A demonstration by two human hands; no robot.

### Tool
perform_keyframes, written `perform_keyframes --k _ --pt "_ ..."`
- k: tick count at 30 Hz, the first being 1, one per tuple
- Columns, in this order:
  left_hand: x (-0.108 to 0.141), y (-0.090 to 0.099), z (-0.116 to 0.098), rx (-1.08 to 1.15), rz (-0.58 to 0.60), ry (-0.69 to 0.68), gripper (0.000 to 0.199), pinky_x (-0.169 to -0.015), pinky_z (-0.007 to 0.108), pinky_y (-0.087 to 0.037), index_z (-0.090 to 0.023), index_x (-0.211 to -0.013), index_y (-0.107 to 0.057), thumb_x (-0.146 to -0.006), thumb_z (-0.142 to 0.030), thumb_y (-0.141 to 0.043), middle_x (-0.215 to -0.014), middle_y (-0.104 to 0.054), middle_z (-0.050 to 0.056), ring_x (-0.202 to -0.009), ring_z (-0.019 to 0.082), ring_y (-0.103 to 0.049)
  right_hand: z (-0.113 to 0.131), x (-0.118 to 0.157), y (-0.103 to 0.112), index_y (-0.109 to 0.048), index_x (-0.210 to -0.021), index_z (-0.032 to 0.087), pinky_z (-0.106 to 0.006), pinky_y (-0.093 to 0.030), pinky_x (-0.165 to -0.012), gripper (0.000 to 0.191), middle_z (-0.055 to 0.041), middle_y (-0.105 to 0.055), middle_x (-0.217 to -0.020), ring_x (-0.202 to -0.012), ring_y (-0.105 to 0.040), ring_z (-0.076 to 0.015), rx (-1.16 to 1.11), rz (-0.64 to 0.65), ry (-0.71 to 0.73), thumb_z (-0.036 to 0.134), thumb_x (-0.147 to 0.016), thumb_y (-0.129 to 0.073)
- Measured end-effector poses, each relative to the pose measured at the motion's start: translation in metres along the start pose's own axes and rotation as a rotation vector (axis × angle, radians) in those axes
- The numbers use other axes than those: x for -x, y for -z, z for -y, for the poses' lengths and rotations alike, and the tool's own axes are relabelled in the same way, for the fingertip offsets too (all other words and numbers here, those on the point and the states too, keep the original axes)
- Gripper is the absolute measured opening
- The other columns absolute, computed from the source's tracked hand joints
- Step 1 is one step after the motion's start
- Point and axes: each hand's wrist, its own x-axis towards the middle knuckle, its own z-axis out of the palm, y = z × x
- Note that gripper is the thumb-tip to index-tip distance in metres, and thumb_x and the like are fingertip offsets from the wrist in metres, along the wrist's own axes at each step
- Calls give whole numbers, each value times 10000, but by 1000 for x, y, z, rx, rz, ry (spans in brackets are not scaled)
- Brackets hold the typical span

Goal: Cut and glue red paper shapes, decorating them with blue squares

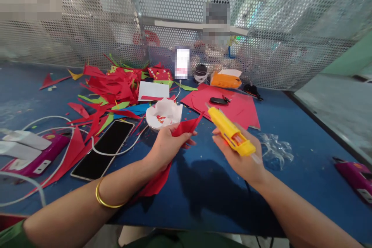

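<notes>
Above a blue bench strewn with paper scraps, the left hand pinches a folded red paper piece while the right hand grasps a yellow glue gun.

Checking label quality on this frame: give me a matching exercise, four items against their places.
Items:
1. yellow plastic glue gun
2. folded red paper piece
3. black smartphone
4. small black key fob

Places:
A. on the red paper sheet
B. in the left hand
C. in the right hand
D. flat on the blue table, left side

Pairs: 1-C, 2-B, 3-D, 4-A
</notes>
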Motion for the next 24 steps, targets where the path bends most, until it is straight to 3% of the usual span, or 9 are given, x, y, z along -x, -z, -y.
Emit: perform_keyframes --k 8,24 --pt "-3 6 -8 47 -50 -9 143 -582 250 -504 -134 -898 -704 -766 -188 -691 -906 -756 68 -656 128 -675 1 7 -4 -579 -855 218 -294 -446 -527 216 -39 -662 -731 -618 -645 -185 123 205 141 425 -900 -618" --pt "-4 6 -5 0 -78 -62 119 -594 283 -501 -152 -835 -705 -740 -225 -699 -824 -738 63 -665 156 -672 2 9 -6 -487 -754 235 -277 -383 -488 292 9 -579 -619 -516 -559 -150 209 226 145 460 -914 -581"
